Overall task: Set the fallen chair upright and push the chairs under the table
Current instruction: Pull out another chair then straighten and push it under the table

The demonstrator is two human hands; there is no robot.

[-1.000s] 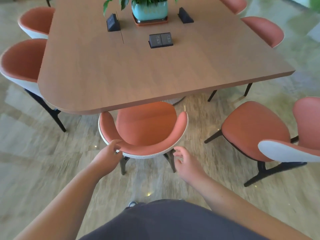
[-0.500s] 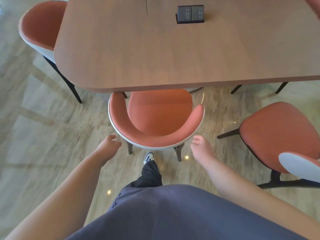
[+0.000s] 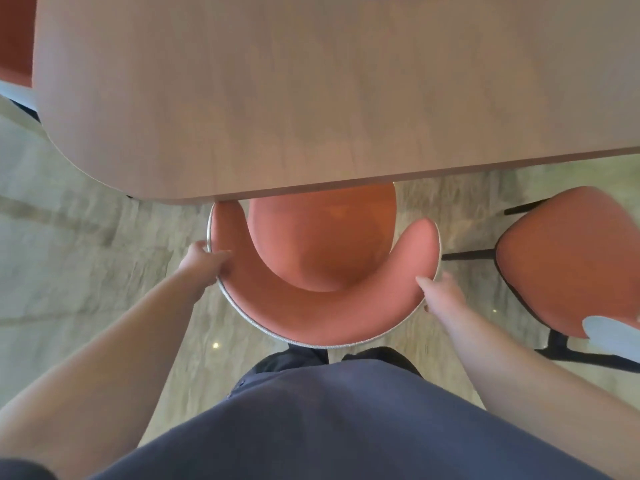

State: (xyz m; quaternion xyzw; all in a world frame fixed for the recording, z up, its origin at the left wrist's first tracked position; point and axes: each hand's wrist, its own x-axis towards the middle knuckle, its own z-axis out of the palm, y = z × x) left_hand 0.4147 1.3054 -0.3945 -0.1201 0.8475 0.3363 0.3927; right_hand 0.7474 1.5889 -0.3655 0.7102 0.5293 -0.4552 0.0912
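Chair (image 3: 322,271) with an orange seat and a curved orange backrest stands upright right in front of the person, its back toward the dark blue shirt (image 3: 329,420) at the bottom of the view and the front of its seat tucked under the near edge of the bench (image 3: 311,98). Left hand (image 3: 207,263) grips the left side of the backrest, thumb over the padded inner face and fingers curled round the pale outer rim. Right hand (image 3: 441,292) is at the right end of the backrest, thumb lying on the orange padding and the fingers behind the rim, so it holds the backrest too, though blur hides just how the fingers lie. Both bare forearms reach forward from the lower corners. Dark trouser legs show just below the backrest, over the pale marbled floor (image 3: 86,271). To the right, apart from the first one, a second chair (image 3: 568,261) stands clear of the bench on dark legs, with a pale patch of its backrest at the frame edge. Farther off, the brown wooden bench top fills the upper half, its left corner rounded. At the far left edge a third chair (image 3: 15,39) shows partly beside the bench.
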